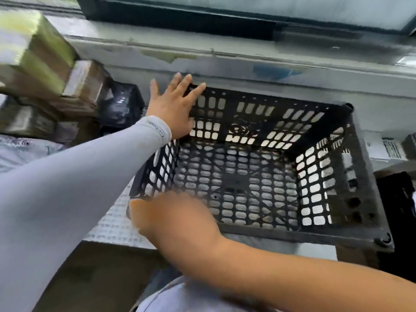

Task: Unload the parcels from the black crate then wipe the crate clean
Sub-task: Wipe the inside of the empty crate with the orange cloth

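Note:
The black perforated crate (342, 172) stands in the middle of the view with nothing inside it. My left hand (173, 106), in a grey sleeve, lies flat with spread fingers on the crate's far left corner. My right hand (171, 215) is blurred at the crate's near left corner; its fingers are hidden, so its hold cannot be made out. Parcels (85, 86) wrapped in brown tape and a black-wrapped parcel (122, 104) are stacked to the left of the crate.
A grey ledge (247, 61) under a window runs behind the crate. A bubble-wrap package (112, 226) lies under the crate's left side. A white labelled parcel (387, 149) and a dark object (400, 199) sit at the right.

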Action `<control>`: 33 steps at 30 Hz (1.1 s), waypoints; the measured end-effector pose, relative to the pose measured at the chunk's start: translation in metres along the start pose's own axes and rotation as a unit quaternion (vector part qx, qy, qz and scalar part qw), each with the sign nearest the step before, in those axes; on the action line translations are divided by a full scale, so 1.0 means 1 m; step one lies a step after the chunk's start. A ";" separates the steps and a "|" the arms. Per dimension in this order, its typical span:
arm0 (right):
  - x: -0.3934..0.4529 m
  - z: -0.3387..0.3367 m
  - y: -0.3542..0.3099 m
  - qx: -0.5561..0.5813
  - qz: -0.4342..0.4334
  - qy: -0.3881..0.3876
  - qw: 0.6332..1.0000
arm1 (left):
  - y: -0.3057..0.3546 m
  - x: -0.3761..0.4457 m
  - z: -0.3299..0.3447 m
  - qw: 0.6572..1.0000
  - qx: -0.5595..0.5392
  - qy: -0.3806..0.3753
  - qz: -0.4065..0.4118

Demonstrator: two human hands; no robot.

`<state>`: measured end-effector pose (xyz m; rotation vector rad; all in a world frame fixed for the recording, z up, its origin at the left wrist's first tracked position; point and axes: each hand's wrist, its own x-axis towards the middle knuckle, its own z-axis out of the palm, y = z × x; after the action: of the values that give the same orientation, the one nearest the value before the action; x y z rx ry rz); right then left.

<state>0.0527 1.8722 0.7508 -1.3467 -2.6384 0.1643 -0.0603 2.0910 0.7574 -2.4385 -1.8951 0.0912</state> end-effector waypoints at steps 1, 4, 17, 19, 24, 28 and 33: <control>0.000 0.000 0.003 -0.001 -0.011 -0.006 1.000 | -0.003 -0.001 0.000 1.000 -0.024 -0.009 -0.016; -0.004 -0.005 0.015 0.014 -0.040 -0.021 0.999 | -0.002 0.001 0.000 0.997 -0.069 -0.022 -0.029; -0.015 -0.004 0.024 -0.005 -0.054 -0.011 0.998 | 0.001 0.003 0.000 0.993 -0.110 -0.025 -0.046; 0.002 0.001 0.004 0.010 -0.048 -0.012 0.999 | 0.001 0.003 -0.001 0.993 -0.106 -0.027 -0.046; -0.007 -0.003 0.020 0.030 -0.075 -0.027 0.996 | 0.002 0.003 0.001 0.993 -0.102 -0.029 -0.044; -0.029 -0.021 0.058 0.008 -0.097 -0.077 0.992 | 0.002 0.003 0.002 0.995 -0.089 -0.030 -0.039; -0.049 -0.030 0.085 0.015 -0.102 -0.121 0.987 | 0.002 0.004 0.003 0.994 -0.093 -0.029 -0.041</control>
<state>0.1538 1.8830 0.7597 -1.0984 -2.9391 0.3586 -0.0573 2.0944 0.7541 -2.4930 -2.1157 -0.0183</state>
